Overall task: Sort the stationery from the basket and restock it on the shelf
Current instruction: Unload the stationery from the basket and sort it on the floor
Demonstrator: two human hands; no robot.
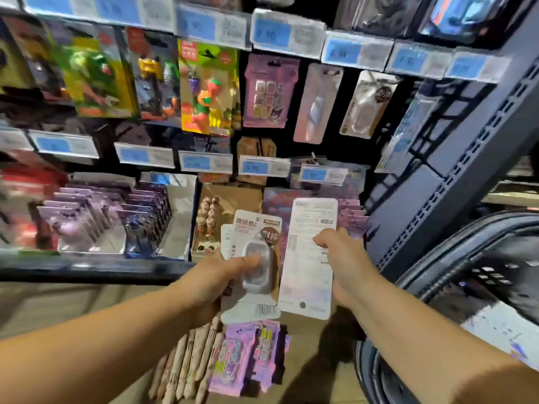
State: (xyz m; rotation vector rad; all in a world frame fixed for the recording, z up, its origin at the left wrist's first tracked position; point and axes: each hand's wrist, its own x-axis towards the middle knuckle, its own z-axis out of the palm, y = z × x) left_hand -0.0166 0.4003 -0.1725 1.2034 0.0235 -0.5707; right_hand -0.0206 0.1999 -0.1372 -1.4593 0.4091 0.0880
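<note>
Price labels (264,167) blurred; basket (466,275) cut off right.

bare left hand (210,282), bare right hand (345,259), forearms (116,339) unsleeved

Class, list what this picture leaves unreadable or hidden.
Head view throughout.
Blurred by motion: price labels, print unreadable.
Cut by right edge: basket, contents indistinct.
Facing away: front of white card in right hand.
Covered: cards behind blister pack in left hand.
</note>
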